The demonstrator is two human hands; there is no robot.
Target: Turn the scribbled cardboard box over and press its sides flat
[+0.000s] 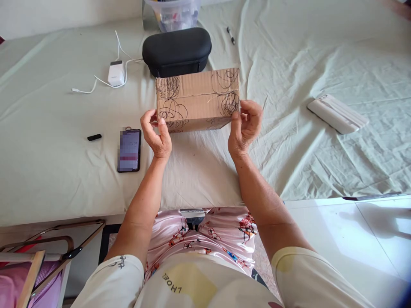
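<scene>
A cardboard box (197, 99) with black scribbles on it stands on the pale green sheet (58, 141) in front of me. My left hand (156, 134) touches its lower left corner, thumb and fingers curled against the edge. My right hand (244, 126) is at the lower right corner with its fingers bent toward the box side. Both hands hold the box between them at its ends.
A phone (129, 150) lies face up left of my left hand, with a small black stick (94, 137) beyond it. A black case (176, 51), a white charger with cable (116, 73), a clear plastic tub (173, 13) and a pen (230, 35) lie behind the box. A white flat device (337, 113) rests at right.
</scene>
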